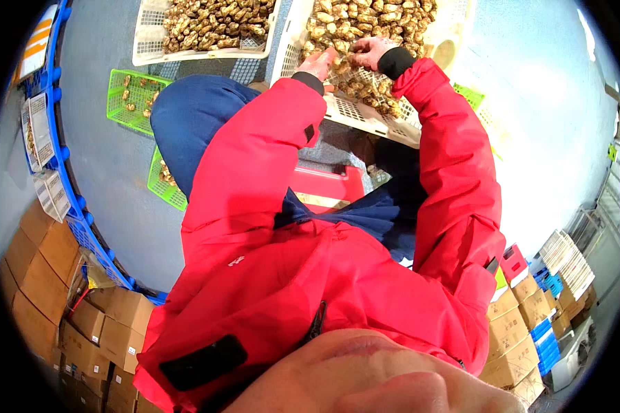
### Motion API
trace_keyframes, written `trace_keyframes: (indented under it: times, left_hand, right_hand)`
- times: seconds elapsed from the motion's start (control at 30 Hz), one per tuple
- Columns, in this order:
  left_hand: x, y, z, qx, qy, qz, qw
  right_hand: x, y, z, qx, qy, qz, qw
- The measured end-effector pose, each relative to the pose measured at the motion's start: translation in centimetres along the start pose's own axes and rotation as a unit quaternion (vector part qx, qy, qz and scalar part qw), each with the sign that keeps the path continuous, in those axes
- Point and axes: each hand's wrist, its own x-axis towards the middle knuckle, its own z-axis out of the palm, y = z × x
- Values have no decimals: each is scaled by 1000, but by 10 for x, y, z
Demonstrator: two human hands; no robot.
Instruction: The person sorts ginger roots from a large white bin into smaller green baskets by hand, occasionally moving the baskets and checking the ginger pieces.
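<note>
A large white plastic crate (359,117) stands before me, with many brown-and-cream knobbly tubers or corms (367,88) heaped in it. My left hand (318,64) is over the crate's left part, close to the pile, its fingers apart. Just right of it my right hand (370,51) reaches down into the pile with bent fingers touching the pieces; whether it grips one cannot be made out. Between the hands some pieces lie on the crate's lattice floor. A second white crate (206,56) with more such pieces stands to the left.
Green plastic baskets (134,126) with a few pieces stand by my left knee, another green basket (467,95) right of the big crate. A red plastic stool (323,183) is between my legs. Blue pallets (62,149) and cardboard boxes (44,273) line the left; more boxes (509,330) stand lower right.
</note>
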Motion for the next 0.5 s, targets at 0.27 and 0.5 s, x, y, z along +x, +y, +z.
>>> trace_keyframes:
  times: [0.27, 0.5]
  left_hand:
    - [8, -3, 3, -140, -53, 43, 988]
    - [24, -7, -8, -186, 53, 152, 969]
  right_hand:
    - [88, -9, 1, -238, 294, 105, 920]
    - [7, -1, 31, -257, 70, -38, 963]
